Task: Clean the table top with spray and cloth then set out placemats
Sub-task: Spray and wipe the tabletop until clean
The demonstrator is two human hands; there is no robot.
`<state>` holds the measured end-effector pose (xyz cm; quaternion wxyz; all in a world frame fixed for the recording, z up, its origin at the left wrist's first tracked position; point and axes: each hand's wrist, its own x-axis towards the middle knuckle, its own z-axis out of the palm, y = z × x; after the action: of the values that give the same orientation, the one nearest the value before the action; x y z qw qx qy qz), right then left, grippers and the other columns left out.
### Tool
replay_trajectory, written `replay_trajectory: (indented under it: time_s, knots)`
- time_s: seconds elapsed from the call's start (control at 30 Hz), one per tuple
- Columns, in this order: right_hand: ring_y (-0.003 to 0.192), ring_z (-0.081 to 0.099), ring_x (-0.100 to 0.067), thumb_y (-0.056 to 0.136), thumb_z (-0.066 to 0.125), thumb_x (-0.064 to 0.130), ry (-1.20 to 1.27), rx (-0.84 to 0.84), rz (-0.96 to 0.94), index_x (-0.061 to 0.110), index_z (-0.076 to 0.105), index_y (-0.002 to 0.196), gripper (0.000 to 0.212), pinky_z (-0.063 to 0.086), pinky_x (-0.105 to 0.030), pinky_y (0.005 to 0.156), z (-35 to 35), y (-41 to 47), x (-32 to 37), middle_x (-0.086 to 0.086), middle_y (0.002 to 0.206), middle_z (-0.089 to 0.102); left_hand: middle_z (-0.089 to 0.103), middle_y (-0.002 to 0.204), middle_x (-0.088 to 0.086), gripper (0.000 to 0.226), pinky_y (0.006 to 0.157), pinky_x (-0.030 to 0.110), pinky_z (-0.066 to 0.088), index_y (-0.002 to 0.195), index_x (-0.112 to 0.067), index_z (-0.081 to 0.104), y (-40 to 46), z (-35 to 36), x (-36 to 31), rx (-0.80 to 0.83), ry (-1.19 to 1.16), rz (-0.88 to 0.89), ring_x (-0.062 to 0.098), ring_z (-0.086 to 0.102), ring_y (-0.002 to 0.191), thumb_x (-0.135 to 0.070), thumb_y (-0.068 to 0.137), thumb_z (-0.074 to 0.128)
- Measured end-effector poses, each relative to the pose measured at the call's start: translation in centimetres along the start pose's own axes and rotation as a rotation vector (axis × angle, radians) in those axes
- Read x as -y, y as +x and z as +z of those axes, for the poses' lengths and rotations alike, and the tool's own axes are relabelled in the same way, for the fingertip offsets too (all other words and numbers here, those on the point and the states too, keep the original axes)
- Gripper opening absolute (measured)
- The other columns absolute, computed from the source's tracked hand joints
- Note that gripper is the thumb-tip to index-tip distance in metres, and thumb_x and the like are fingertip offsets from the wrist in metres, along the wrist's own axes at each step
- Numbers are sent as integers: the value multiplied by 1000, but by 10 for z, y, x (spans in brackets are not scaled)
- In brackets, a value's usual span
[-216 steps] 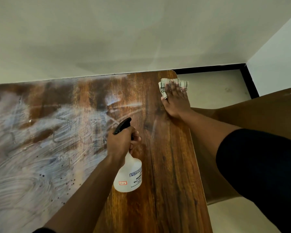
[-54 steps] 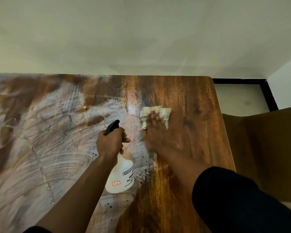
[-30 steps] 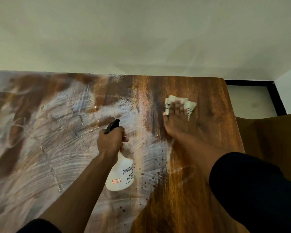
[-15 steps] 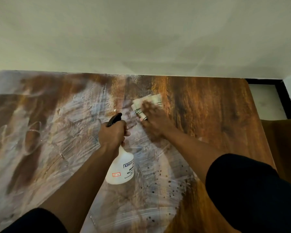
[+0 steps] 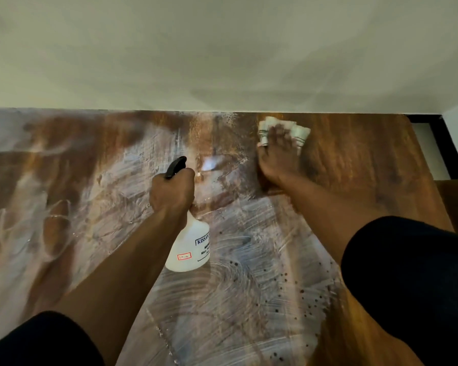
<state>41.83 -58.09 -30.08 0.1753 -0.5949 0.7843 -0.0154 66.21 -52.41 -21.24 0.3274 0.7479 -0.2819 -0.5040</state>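
Wooden table (image 5: 354,165); one spray bottle (image 5: 189,249) gripped in left hand (image 5: 171,194), one cloth (image 5: 299,133) under flat right hand (image 5: 278,159).

The person wore a black short-sleeved garment. The left sleeve (image 5: 37,342) and right sleeve (image 5: 413,281) each ended above the elbow. Both forearms were bare. No rings, watch or gloves were visible.

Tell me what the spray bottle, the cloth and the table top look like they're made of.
Spray bottle: looks like translucent white plastic with a black plastic trigger head and a printed label. Cloth: soft woven fabric, pale with thin dark stripes, folded and bunched under the right hand. Table top: glossy wood or wood-look laminate; grain shows, but which one I cannot tell.
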Motion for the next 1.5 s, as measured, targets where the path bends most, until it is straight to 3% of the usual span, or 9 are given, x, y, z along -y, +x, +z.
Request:
replay_trajectory:
  time_s: [0.17, 0.33, 0.47, 0.6, 0.73, 0.97, 1.13, 1.27, 1.5]
  knots:
    - [160, -10, -27, 110, 26, 49, -108, 103, -454, 15, -5, 166, 72, -5, -44, 130, 32, -10, 100, -10, 173, -11, 64, 62, 5, 16, 55, 33, 45, 77, -31, 67, 21, -15, -15, -17, -29, 2, 26, 59, 59, -18, 86, 67]
    - [160, -9, -17, 111, 23, 51, -112, 135, -611, 21, -1, 167, 68, -3, -39, 130, 29, 2, 89, -1, 174, -8, 67, 56, 1, 13, 54, 31, 44, 78, -10, 72, 42, -20, -30, 7, -23, -20, 22, 60, 56, -22, 81, 70]
    - [160, -6, -20, 108, 15, 54, -47, 54, -374, 21, 0, 167, 69, 2, -45, 131, 10, 27, 61, -2, 174, -6, 62, 56, 3, 17, 60, 36, 47, 78, -13, 72, 50, -20, -35, 29, -5, -5, 25, 54, 51, -27, 69, 67]
    - [161, -5, -20, 112, 19, 48, 23, -21, -97, 14, 3, 167, 66, -2, -36, 130, -5, 51, 34, -6, 175, -5, 66, 55, 1, 7, 54, 31, 44, 83, -15, 74, 57, -27, -34, 67, -42, -4, 22, 64, 58, -15, 83, 67]
    - [161, -6, -26, 111, 23, 46, 58, -25, 84, 11, 3, 166, 69, -3, -41, 130, -2, 66, 58, -10, 174, -6, 69, 62, 4, 31, 48, 27, 41, 73, -33, 63, 65, -36, -26, 102, -73, 9, 24, 71, 68, -9, 91, 64]
    - [159, -13, -29, 111, 21, 49, -15, 82, -308, 14, -7, 165, 71, -6, -43, 128, 28, 43, 182, -10, 172, -13, 69, 68, 4, 31, 50, 28, 40, 74, -34, 62, 62, -54, -15, 69, -116, -9, 19, 68, 61, -10, 92, 64]
    - [160, -12, -22, 110, 28, 43, -79, 172, -627, 15, -3, 166, 70, -6, -43, 129, 50, 18, 229, -6, 174, -10, 73, 68, 7, 15, 44, 26, 40, 78, -13, 74, 61, -72, -13, 3, -108, -60, 13, 59, 46, -16, 90, 66]
    - [160, -11, -19, 111, 20, 51, -76, 195, -609, 19, -5, 166, 68, -2, -42, 130, 35, 25, 201, -3, 174, -11, 71, 61, 3, 31, 51, 29, 41, 67, -34, 67, 57, -82, -11, -29, -138, -54, 20, 60, 56, -12, 90, 66]
    - [159, -13, -21, 111, 18, 51, -39, 49, -299, 20, -9, 165, 68, -9, -39, 127, 16, 11, 109, -4, 173, -16, 70, 60, 3, 36, 55, 31, 41, 60, -32, 72, 40, -89, 0, -13, -163, -99, 25, 59, 64, -12, 89, 64]
